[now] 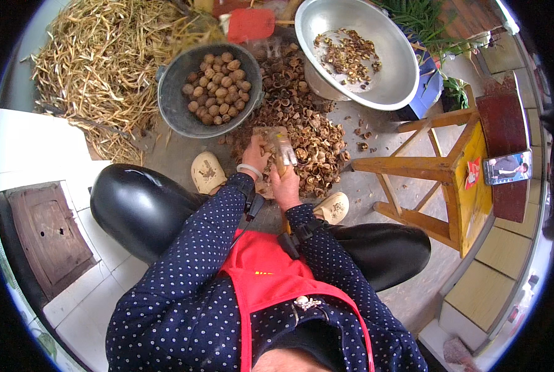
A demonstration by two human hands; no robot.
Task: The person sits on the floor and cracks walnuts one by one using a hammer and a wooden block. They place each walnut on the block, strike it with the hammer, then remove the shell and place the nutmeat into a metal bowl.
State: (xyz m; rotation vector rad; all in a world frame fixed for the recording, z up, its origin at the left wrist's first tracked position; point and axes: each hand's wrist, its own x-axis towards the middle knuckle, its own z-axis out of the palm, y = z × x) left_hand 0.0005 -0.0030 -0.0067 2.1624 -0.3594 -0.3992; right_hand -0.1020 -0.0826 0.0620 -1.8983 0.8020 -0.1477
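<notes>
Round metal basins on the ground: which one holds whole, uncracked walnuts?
The dark grey basin beside the dry straw; the shiny silver basin holds only broken bits.

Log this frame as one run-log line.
left hand: on walnut, blurred | right hand: grips tool, blurred | front: shell pile | pot of walnuts | basin with kernels

I see navy white-dotted sleeves (196, 248), red apron (270, 273), glossy black trousers (134, 204), yellow-orange stool (456, 180), silver basin (388, 74), brown walnuts (218, 87).
</notes>
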